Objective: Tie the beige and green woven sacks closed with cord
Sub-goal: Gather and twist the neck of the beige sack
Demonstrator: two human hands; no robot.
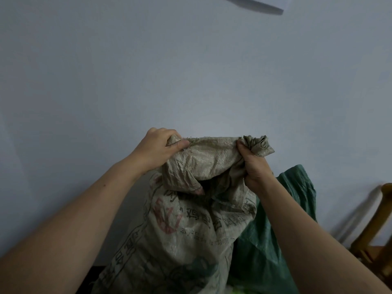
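Both hands, left hand [158, 148] and right hand [253, 164], gripped beige sack [186, 225] mouth corners, fingers curled tight; slack mouth could slip, spilling contents.

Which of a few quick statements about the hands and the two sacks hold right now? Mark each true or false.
1. The left hand grips the top edge of the beige sack. True.
2. The right hand hangs free. False: its fingers clutch bunched fabric at the beige sack's mouth.
3. The green sack stands to the right of the beige sack, partly behind it. True.
4. A cord is knotted round the beige sack's mouth. False: nothing binds the mouth, which gapes open between the hands.
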